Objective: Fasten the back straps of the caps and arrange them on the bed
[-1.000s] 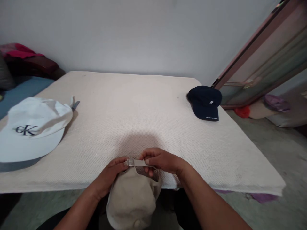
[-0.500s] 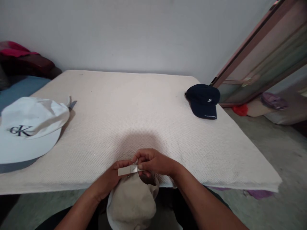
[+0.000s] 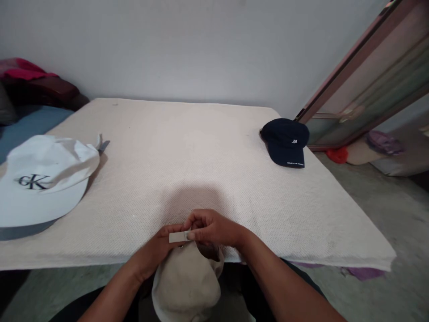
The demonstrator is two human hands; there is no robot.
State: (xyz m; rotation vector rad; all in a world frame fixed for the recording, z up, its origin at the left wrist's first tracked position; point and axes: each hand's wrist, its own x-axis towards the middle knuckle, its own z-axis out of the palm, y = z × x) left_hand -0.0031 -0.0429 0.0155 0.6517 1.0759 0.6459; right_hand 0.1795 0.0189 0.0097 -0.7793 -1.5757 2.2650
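A beige cap (image 3: pixel 187 281) hangs below my hands at the table's front edge, its back opening and strap turned up. My left hand (image 3: pixel 157 246) grips the cap's back edge beside the strap (image 3: pixel 177 237), whose pale end sticks out to the left. With thumb and bent fingers, my right hand (image 3: pixel 212 228) pinches the strap at its buckle; the thumb covers most of the buckle. Part of the left fingers is hidden behind the strap.
A white cap (image 3: pixel 50 174) with black letters lies at the table's left. At the far right edge sits a navy cap (image 3: pixel 284 141). A white textured cloth (image 3: pixel 187 138) covers the table, which meets a grey wall (image 3: pixel 187 53). A door (image 3: pixel 365 85) stands at right.
My right thumb has moved left along the strap, over the buckle that showed before. The beige cap has shifted slightly to the right; both hands keep their hold.
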